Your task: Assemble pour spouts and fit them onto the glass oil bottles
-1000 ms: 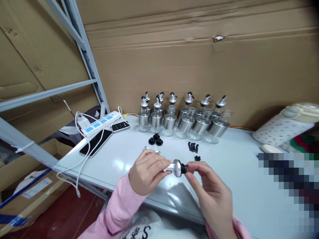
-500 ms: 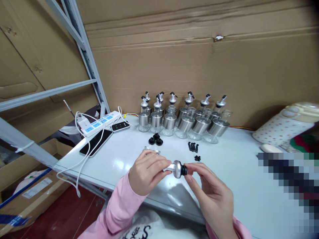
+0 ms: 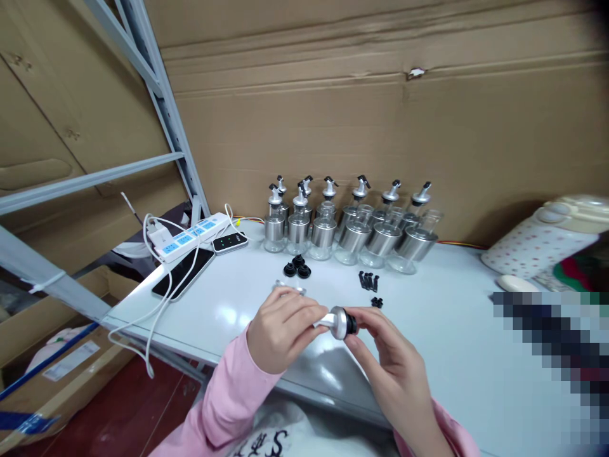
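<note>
My left hand [image 3: 284, 330] is closed round the thin end of a silver pour spout [image 3: 338, 323], held sideways above the table's front part. Thumb and fingers of my right hand [image 3: 392, 365] pinch the black ribbed stopper [image 3: 351, 324] at the spout's other end. Beyond my hands lie several black stoppers [image 3: 297, 268], a row of small black levers [image 3: 369, 281] and a cluster of tiny black pieces [image 3: 377, 302]. Silver parts [image 3: 299, 291] lie partly hidden behind my left hand. Glass bottles with steel sleeves [image 3: 324, 233] stand in rows, several topped with spouts.
On the white table [image 3: 228, 311], a power strip [image 3: 190, 236], a phone [image 3: 184, 273], a small black device [image 3: 230, 242] and white cables lie left. A dotted white flask [image 3: 537, 244] lies at the right. Cardboard [image 3: 333, 114] stands behind; a metal rack [image 3: 166, 108] rises left.
My right hand has shifted slightly left and its fingers now reach further over the black stopper. My left hand has hardly moved.
</note>
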`<state>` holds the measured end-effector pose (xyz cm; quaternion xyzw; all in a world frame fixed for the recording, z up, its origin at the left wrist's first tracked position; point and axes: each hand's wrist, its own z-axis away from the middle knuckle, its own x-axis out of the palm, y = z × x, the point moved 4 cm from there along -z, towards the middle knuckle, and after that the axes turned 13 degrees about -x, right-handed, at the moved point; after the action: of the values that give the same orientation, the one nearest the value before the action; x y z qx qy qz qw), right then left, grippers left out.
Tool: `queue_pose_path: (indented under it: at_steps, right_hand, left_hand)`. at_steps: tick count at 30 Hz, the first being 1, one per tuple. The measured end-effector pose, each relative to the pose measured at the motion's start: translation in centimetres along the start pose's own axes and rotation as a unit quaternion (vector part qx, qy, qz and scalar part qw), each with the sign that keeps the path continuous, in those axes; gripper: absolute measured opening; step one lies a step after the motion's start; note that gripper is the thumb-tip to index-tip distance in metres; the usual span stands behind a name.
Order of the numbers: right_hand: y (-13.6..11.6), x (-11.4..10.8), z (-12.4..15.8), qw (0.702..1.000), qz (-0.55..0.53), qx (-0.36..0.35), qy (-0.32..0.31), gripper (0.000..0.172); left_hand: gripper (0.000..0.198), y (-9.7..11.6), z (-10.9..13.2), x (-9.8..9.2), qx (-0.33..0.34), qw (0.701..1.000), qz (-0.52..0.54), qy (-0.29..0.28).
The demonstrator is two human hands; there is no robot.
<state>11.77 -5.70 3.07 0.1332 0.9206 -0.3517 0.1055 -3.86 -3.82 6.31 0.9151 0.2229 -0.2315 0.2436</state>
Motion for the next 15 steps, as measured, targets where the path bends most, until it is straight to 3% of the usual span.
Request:
queue_pose_path:
  at_steps: [10, 13, 15]
  right_hand:
    - [-0.8, 0.0, 0.0, 1.0, -0.027, -0.015, 0.006, 0.01]
    - [-1.3, 0.2, -0.3, 0.998, -0.066, -0.009, 0.015, 0.002]
    - [-1.4, 0.4, -0.4, 0.995, -0.093, 0.008, 0.023, 0.005]
  left_hand:
    - [0.018, 0.5, -0.1, -0.2, 0.005, 0.999, 0.013, -0.029]
    - [0.03, 0.5, 0.0, -0.2, 0.025, 0.999, 0.008, -0.041]
    - [0.038, 0.3, 0.2, -0.2, 0.03, 0.999, 0.006, -0.035]
